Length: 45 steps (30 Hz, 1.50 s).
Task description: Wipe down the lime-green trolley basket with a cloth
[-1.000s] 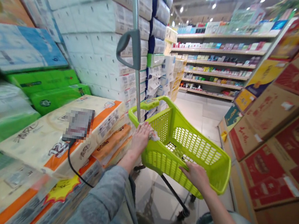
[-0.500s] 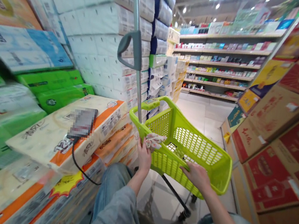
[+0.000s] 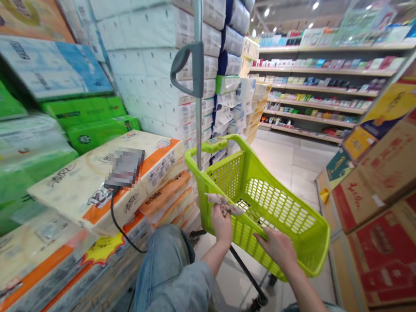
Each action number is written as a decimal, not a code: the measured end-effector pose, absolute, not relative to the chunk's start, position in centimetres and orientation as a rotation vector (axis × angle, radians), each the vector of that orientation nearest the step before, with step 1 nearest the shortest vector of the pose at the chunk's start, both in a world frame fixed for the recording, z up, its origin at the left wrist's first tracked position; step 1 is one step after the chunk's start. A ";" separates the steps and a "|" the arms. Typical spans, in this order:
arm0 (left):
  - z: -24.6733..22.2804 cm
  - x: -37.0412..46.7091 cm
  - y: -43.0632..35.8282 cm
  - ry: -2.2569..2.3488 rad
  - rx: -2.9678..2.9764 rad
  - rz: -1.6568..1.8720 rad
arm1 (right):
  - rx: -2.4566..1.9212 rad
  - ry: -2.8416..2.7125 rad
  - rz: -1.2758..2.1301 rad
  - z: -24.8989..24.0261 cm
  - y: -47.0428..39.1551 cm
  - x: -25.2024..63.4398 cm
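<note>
A lime-green shopping cart (image 3: 290,231) with perforated sides stands in front of me, a grey metal pole (image 3: 196,102) rising from its near left corner. My left hand (image 3: 221,225) is closed on a crumpled white cloth with a reddish pattern (image 3: 224,204), pressed against the cart's near rim. Farther right along the same rim, my right hand (image 3: 276,246) grips the edge, fingers wrapped over it. Through the holes and opening, no goods show in the basket.
Stacked tissue packs (image 3: 129,186) rise at the left, with a blurred-out device (image 3: 125,168) and its black cable on top. Red and brown cartons (image 3: 398,163) line the right. Stocked shelves (image 3: 319,89) stand beyond the tiled aisle.
My left hand has slid right along the cart's rim with the cloth, closer to my right hand. My right hand keeps its hold on the rim. The whole view has shifted slightly.
</note>
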State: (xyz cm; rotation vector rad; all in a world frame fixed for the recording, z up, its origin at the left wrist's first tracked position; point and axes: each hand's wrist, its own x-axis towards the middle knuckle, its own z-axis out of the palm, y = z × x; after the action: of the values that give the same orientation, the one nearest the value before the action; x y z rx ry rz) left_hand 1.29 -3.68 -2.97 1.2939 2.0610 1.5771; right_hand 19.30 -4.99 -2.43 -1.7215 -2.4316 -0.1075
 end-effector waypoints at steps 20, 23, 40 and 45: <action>-0.3 -0.2 -3.5 1.682 1.974 1.687 | -1.771 -2.429 -0.129 -2.1 -4.8 20.7; -0.6 -0.3 -3.1 1.479 2.460 1.346 | -1.758 -2.423 -0.140 -2.2 -4.9 20.6; -0.5 -4.1 -2.2 1.666 2.921 0.907 | -1.698 -2.436 -0.082 -2.0 -4.8 20.7; -1.8 -1.2 -3.2 1.478 2.980 0.919 | -1.684 -2.427 -0.095 -1.9 -4.9 20.9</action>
State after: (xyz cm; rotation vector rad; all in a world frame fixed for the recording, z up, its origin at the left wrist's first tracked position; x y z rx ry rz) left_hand -1.21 -3.24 -1.81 2.9796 1.4778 0.9194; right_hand 20.86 -4.95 -1.94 -1.6836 -2.4273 -0.0952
